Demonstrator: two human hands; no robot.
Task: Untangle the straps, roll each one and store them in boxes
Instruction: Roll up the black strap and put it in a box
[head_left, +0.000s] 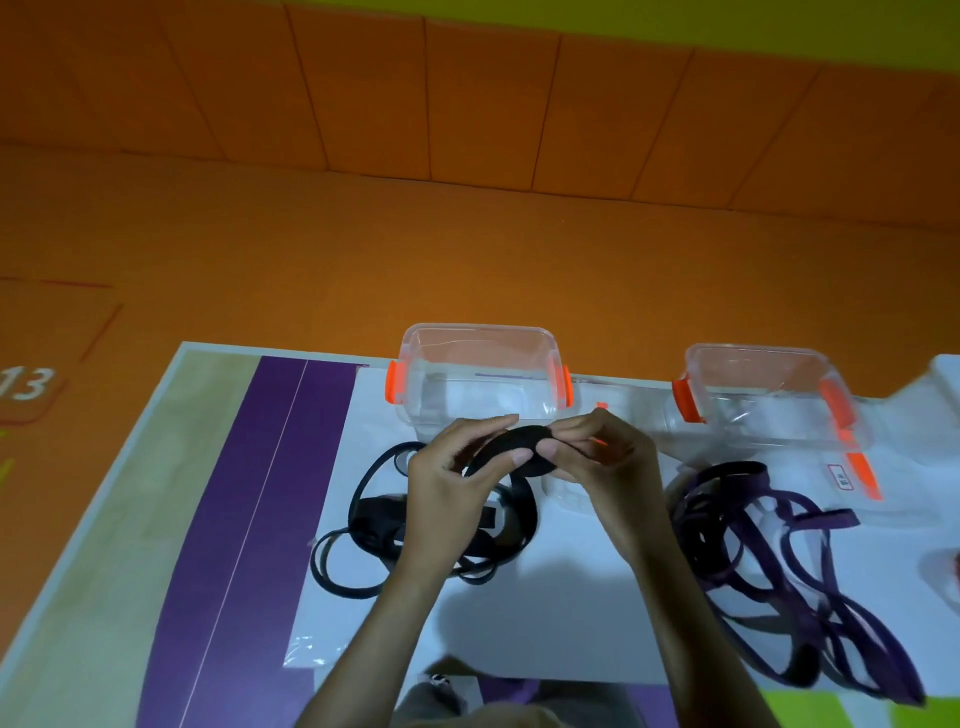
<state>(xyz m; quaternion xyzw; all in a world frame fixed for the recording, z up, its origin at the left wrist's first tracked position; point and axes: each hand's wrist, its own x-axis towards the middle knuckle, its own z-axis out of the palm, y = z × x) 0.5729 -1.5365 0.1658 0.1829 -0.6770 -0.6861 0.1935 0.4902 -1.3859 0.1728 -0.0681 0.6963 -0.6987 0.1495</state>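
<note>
Black strap (524, 451), partly rolled, is pinched by the fingers (488, 426) of our left hand (447, 499) and right hand (608, 467) just before the far-edge box (478, 364). Bare table (545, 623) lies open between our forearms. The purple straps (779, 561) blur toward the right edge.

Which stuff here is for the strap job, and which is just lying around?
For the job: black strap roll, pinched by the left hand and right hand; tangled black straps; purple straps; left clear box; right clear box.

Just lying about: number 13 sign; purple stripe on the table.
</note>
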